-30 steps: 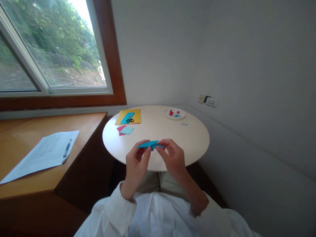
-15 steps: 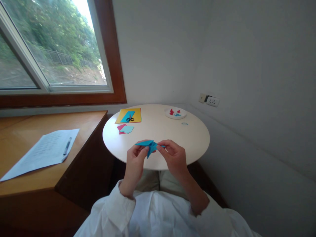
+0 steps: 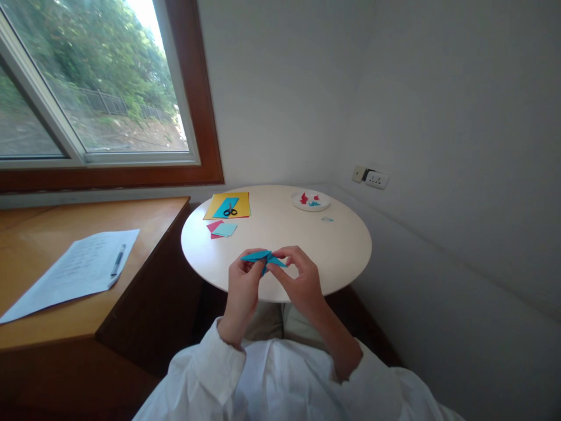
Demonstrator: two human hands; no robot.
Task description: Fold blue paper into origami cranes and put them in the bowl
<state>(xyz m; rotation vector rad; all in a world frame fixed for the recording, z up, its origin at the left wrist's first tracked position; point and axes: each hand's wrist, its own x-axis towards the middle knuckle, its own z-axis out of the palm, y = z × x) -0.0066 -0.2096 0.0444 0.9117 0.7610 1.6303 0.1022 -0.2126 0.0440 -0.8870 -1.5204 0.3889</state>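
A folded blue paper (image 3: 258, 256) is held up in both hands, above the near edge of a round white table (image 3: 274, 225). The left hand (image 3: 243, 282) pinches one side of it between thumb and fingers, one long point reaching out over that hand; the right hand (image 3: 302, 273) pinches near the other end, where a second point sticks out. A smaller part hangs below, mostly hidden by the left thumb. Many creases seem to be made already, since the paper has a pointed, layered shape; whether any folding is left cannot be told. Farther off, a white plate (image 3: 325, 202) bears small red shapes (image 3: 304, 198) and a blue shape (image 3: 314, 204), apparently finished pieces. Beside it lies a small clear object (image 3: 327, 219), too faint to identify. To the left, pink squares (image 3: 214, 226) and pale blue squares (image 3: 225, 230) lie flat and unfolded. Behind them, scissors (image 3: 230, 212) rest over a blue strip (image 3: 222, 209) on yellow paper (image 3: 244, 204), uncut sheets as far as shows.
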